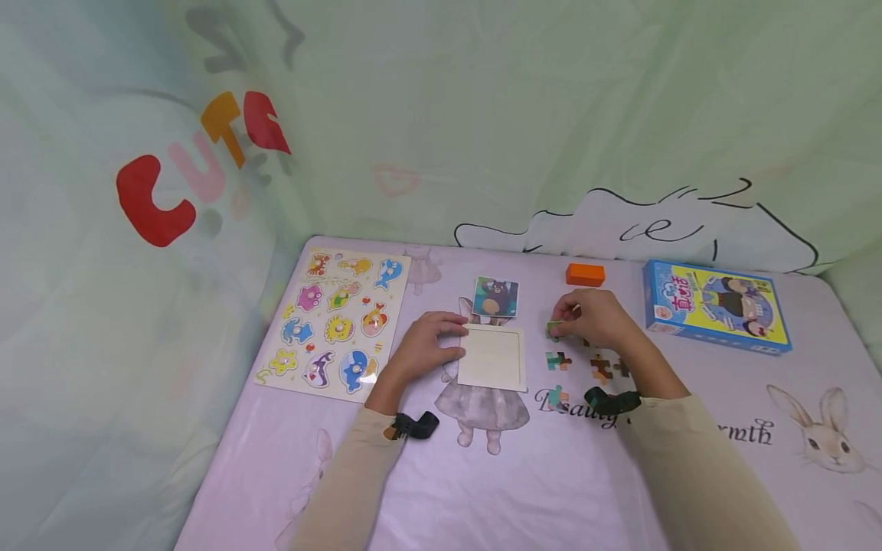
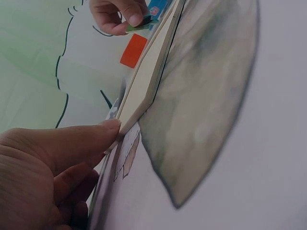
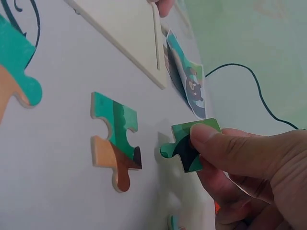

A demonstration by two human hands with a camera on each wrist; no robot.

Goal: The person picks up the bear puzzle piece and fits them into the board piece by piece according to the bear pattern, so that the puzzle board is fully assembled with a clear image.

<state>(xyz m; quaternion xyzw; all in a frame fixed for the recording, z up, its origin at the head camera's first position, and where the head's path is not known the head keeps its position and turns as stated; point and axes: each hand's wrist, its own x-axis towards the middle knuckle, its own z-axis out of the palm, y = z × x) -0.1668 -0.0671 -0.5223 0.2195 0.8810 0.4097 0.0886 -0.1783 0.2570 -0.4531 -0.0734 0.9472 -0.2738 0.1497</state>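
A pale square puzzle tray (image 1: 491, 357) lies mid-table, also seen edge-on (image 2: 148, 79) and from the right wrist (image 3: 122, 33). My left hand (image 1: 427, 348) rests on its left edge, a fingertip (image 2: 103, 128) touching the corner. My right hand (image 1: 592, 317) pinches a green puzzle piece (image 1: 553, 330) (image 3: 188, 146) just above the table, right of the tray. Loose pieces lie below it, one green and brown (image 3: 116, 141) (image 1: 558, 360). A bear picture card (image 1: 495, 297) (image 3: 189, 86) sits behind the tray.
An animal peg puzzle board (image 1: 338, 321) lies at the left. An orange block (image 1: 585, 274) (image 2: 134, 50) and a blue-and-yellow box (image 1: 717, 304) sit at the back right. Printed fabric walls rise behind the table. More loose pieces (image 1: 606, 369) lie under my right wrist.
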